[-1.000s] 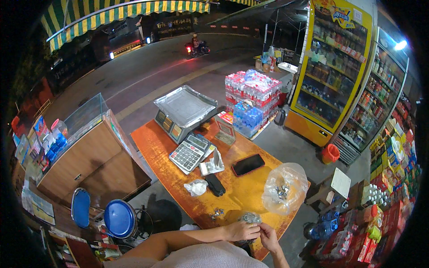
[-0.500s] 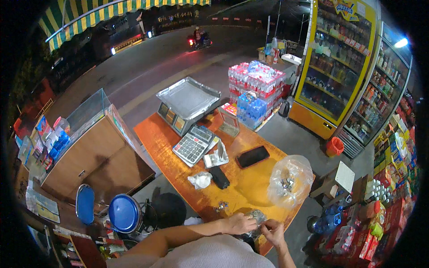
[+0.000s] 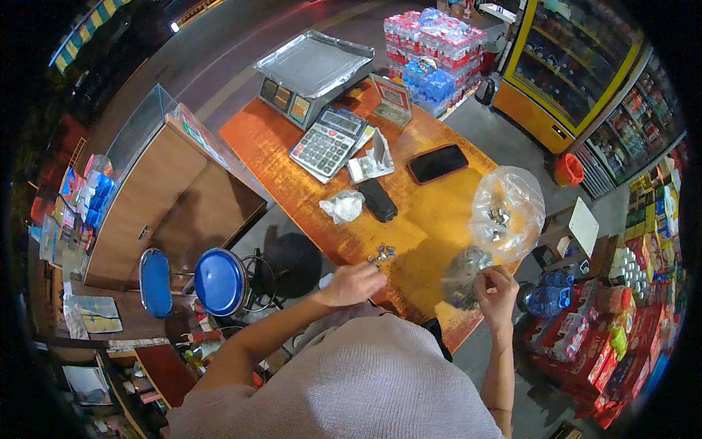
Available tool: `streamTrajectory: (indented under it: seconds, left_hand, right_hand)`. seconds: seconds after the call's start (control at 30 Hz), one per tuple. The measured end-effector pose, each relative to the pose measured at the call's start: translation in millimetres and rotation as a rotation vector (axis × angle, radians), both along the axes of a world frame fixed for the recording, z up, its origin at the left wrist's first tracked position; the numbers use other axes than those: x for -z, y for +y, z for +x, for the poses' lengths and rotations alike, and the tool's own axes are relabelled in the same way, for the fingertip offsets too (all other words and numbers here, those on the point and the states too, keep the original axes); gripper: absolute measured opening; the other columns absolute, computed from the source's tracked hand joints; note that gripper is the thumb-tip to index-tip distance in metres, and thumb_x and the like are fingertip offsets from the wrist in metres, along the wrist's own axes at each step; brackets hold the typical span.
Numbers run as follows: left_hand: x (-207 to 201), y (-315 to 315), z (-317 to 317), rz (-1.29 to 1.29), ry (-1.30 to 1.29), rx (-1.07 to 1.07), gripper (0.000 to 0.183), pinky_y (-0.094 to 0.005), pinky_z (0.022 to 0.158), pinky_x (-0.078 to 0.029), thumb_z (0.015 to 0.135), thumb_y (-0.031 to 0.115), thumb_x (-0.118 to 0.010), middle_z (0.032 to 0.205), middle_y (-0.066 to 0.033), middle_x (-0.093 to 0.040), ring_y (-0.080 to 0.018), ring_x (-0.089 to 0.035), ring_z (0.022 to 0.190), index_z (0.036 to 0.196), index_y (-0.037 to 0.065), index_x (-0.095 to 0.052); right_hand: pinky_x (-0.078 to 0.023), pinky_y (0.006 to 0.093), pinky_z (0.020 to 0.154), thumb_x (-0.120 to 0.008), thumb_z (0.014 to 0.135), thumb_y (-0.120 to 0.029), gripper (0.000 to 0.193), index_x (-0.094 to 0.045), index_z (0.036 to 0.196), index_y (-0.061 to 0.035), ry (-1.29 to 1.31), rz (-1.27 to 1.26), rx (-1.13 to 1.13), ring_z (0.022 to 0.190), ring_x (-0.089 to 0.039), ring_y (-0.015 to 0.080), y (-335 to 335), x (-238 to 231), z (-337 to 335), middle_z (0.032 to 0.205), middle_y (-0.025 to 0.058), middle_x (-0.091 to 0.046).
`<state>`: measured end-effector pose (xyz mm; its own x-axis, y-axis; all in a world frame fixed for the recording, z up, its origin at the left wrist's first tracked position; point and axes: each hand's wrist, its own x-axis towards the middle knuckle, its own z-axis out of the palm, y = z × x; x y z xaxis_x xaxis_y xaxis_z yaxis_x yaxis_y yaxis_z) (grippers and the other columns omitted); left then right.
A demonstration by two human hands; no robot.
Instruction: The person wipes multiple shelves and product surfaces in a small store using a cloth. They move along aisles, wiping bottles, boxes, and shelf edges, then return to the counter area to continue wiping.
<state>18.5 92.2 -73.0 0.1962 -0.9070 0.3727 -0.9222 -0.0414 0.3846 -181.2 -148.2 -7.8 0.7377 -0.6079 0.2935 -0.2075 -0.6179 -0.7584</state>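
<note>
A small pile of shiny metal pieces (image 3: pixel 381 254) lies near the table's front edge. Just in front of it is my left hand (image 3: pixel 355 284), its fingers curled together; anything they hold is hidden. My right hand (image 3: pixel 497 291) pinches the edge of a clear plastic bag (image 3: pixel 465 272) with greyish contents, at the table's front right. Beyond that, a larger clear plastic bag (image 3: pixel 518 194) lies spread out, with several small metallic pieces inside it. Both bags' contents are too small to name.
The orange table (image 3: pixel 431 212) also carries a scale (image 3: pixel 314 66), a calculator (image 3: pixel 329 144), a phone (image 3: pixel 439 163), a black pouch (image 3: pixel 379 201) and crumpled white plastic (image 3: pixel 343 207). A blue stool (image 3: pixel 219 284) stands left. Bottle packs (image 3: pixel 431 44) and a yellow-framed fridge (image 3: pixel 563 66) are beyond.
My left hand has left the bag and moved left to the small metal pile. My right hand keeps hold of the bag, now farther right. The view has tilted down.
</note>
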Motion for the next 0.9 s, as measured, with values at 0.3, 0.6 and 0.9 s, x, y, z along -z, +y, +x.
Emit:
streamTrajectory:
  seconds: [0.3, 0.6, 0.9]
  left_hand:
    - [1, -13, 84, -0.150, -0.041, -0.720, 0.044, -0.0401, 0.085, -0.045, 0.073, 0.006, -0.070, 0.106, -0.0143, -0.054, -0.0332, -0.055, 0.099, 0.114, 0.005, -0.053]
    - [10, -15, 88, -0.114, 0.691, -0.627, 0.027, -0.0329, 0.072, -0.048, 0.079, 0.004, -0.068, 0.085, -0.0099, -0.062, -0.0194, -0.061, 0.080, 0.103, -0.001, -0.058]
    - [-46, -24, 19, 0.158, 1.004, -0.163, 0.018, -0.0304, 0.071, -0.048, 0.089, 0.015, -0.062, 0.087, -0.0077, -0.065, -0.0103, -0.058, 0.082, 0.099, -0.001, -0.061]
  right_hand:
    - [-0.050, 0.0306, 0.057, -0.061, 0.078, 0.003, 0.016, -0.065, 0.094, 0.0014, 0.089, 0.071, -0.192, 0.064, -0.060, 0.0254, 32, 6, 39, 0.082, 0.0151, -0.060]
    - [-0.049, 0.0296, 0.061, -0.059, 0.083, 0.001, 0.015, -0.065, 0.096, 0.0012, 0.036, 0.177, -0.326, 0.070, -0.061, 0.0226, 55, -1, 72, 0.089, 0.0141, -0.061]
    - [-0.050, 0.0406, 0.081, -0.069, 0.070, 0.000, 0.045, -0.059, 0.114, -0.0051, -0.098, -0.115, -0.487, 0.098, -0.058, 0.0360, 60, -16, 93, 0.108, 0.0177, -0.056]
